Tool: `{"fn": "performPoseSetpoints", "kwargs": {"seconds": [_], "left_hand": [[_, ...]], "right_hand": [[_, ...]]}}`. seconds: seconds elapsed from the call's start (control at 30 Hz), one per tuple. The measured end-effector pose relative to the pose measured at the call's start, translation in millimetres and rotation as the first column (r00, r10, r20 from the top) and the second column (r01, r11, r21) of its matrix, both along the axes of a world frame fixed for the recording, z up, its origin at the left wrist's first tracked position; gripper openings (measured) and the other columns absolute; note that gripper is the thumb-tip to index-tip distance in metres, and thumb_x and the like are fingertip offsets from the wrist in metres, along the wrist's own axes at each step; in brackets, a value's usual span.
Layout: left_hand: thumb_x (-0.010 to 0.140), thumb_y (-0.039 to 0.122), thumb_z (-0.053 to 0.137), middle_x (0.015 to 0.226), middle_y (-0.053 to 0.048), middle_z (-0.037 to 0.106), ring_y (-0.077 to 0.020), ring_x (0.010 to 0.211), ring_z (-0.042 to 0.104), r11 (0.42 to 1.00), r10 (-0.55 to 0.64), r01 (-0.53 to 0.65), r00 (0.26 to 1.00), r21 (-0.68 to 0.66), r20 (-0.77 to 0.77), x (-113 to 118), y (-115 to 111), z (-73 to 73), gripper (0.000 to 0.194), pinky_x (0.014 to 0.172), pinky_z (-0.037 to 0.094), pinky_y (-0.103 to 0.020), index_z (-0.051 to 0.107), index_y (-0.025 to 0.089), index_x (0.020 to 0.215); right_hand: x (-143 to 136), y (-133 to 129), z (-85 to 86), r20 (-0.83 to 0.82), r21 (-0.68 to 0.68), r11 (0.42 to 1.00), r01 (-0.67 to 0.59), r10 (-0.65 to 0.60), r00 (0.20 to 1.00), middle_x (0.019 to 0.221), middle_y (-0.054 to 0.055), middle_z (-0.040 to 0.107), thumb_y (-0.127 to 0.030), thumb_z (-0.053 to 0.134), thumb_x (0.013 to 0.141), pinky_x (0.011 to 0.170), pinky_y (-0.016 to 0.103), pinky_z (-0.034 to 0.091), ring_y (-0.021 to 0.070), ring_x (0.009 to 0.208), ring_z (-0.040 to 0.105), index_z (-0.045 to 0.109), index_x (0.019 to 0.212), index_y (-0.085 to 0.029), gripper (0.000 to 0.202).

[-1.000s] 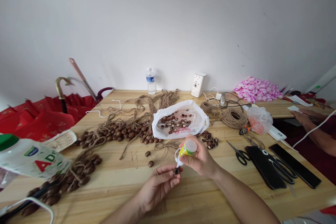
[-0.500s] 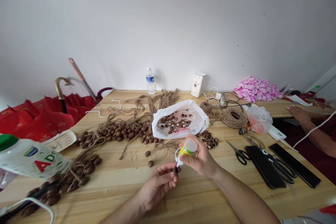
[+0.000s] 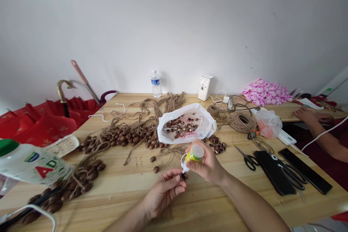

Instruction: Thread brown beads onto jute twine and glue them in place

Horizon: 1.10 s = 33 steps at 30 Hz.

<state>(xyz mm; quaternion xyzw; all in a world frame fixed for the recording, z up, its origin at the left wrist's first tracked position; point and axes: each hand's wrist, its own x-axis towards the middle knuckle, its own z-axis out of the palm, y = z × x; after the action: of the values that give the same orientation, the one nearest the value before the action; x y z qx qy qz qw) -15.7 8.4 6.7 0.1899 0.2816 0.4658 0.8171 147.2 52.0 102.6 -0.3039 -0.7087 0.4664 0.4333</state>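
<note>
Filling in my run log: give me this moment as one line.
left hand: pinches brown bead | right hand: holds glue bottle, tip down at bead | table: scissors

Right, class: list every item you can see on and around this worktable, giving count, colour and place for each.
Glue bottle: one, yellow-green, right hand, nozzle down onto the bead.
Bead: one, dark brown, left fingertips.
Plastic bag: one, white, table centre, holding brown beads.
Strung beads: many, brown, on twine, left of bag.
Twine coil: one, tan, right of bag.
Scissors: one pair, black, right.
Water bottle: one, clear, by wall.
Umbrellas: red, far left.
Pink cloth: one, back right.
Another person's hand: far right.
Table: one, light wood.
Left hand: pinching bead.
Right hand: gripping bottle.
</note>
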Motion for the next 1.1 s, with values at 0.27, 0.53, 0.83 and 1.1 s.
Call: {"fn": "performPoseSetpoints", "kwargs": {"seconds": [0.27,0.53,0.83,1.1], "left_hand": [[0.067,0.013,0.074,0.073,-0.007,0.072,-0.0132,0.063,0.067,1.000,-0.010,0.010,1.000,-0.014,0.007,0.5,0.4,0.3,0.016,0.063,0.053,-0.022,0.071,0.011,0.082],[0.067,0.013,0.074,0.075,-0.007,0.072,-0.0134,0.067,0.065,1.000,0.000,0.000,1.000,0.010,0.024,1.2,0.8,0.8,0.015,0.068,0.051,-0.025,0.072,0.012,0.081],[0.064,0.014,0.076,0.075,-0.008,0.072,-0.0129,0.067,0.064,1.000,0.010,-0.011,1.000,0.005,0.011,1.4,1.2,0.7,0.019,0.068,0.049,-0.024,0.073,0.011,0.083],[0.063,0.013,0.076,0.077,-0.008,0.072,-0.0134,0.069,0.065,1.000,0.019,-0.019,1.000,-0.003,0.011,1.1,0.5,1.4,0.020,0.070,0.050,-0.025,0.072,0.011,0.083]], "right_hand": [[0.1,-0.6,-3.1,0.020,0.019,1.000,-0.009,0.009,1.000,0.078,0.001,0.050,-0.042,0.069,0.072,0.058,0.025,0.040,0.0138,0.066,0.049,0.057,0.089,-0.017,0.033],[1.3,0.0,-3.5,0.037,0.034,0.999,-0.017,0.016,0.999,0.080,0.002,0.050,-0.039,0.071,0.072,0.058,0.025,0.041,0.0146,0.068,0.050,0.058,0.090,-0.017,0.031],[0.0,0.2,-1.6,0.035,0.061,0.998,0.026,-0.028,0.999,0.078,0.003,0.053,-0.042,0.070,0.071,0.058,0.026,0.041,0.0153,0.067,0.051,0.058,0.087,-0.017,0.032],[0.2,0.6,0.0,0.045,0.085,0.996,0.030,-0.033,0.998,0.078,0.002,0.052,-0.044,0.069,0.072,0.058,0.026,0.041,0.0149,0.067,0.051,0.058,0.087,-0.017,0.033]]}}
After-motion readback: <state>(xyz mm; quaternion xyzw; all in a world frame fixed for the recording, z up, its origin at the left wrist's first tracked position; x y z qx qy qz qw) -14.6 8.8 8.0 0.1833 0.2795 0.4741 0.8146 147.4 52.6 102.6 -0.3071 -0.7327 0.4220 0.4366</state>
